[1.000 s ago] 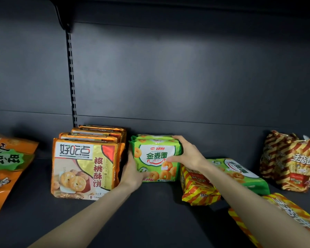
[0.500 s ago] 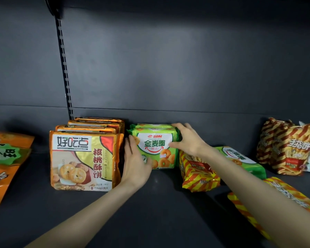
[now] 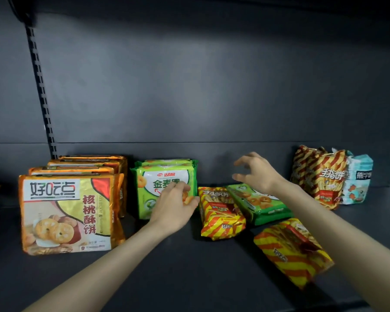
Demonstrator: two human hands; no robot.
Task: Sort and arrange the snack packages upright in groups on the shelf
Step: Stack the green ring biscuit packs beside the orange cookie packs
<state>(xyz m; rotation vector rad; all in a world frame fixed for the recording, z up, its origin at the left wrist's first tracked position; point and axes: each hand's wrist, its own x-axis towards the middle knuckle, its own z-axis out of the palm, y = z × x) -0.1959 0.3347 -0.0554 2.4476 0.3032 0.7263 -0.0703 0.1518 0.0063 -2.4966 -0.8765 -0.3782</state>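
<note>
**A:** What's new on the shelf (image 3: 189, 278)?

**B:** Half a second ago both hands clasped the standing green packs (image 3: 164, 179). Now the right hand (image 3: 254, 172) has let go and swung out to its own side. Its fingers are spread apart and hold nothing, and it hovers just above the lying green pack (image 3: 263, 203). The left hand (image 3: 173, 206) sits in front of the standing packs with its fingers loosely bent, gripping nothing I can see.

**A:** Meaning?

**B:** I'd judge the green group is settled, upright beside the orange cookie packs (image 3: 65, 212) left of the left hand. The lying one looks next.

**A:** How does it lie?

**B:** Flat and face up. Its long axis runs from beneath the right wrist toward the back-left. Its left edge touches, and perhaps overlaps, the striped pack (image 3: 221, 219) between the hands. It probably needs tipping upright, face forward.
</note>
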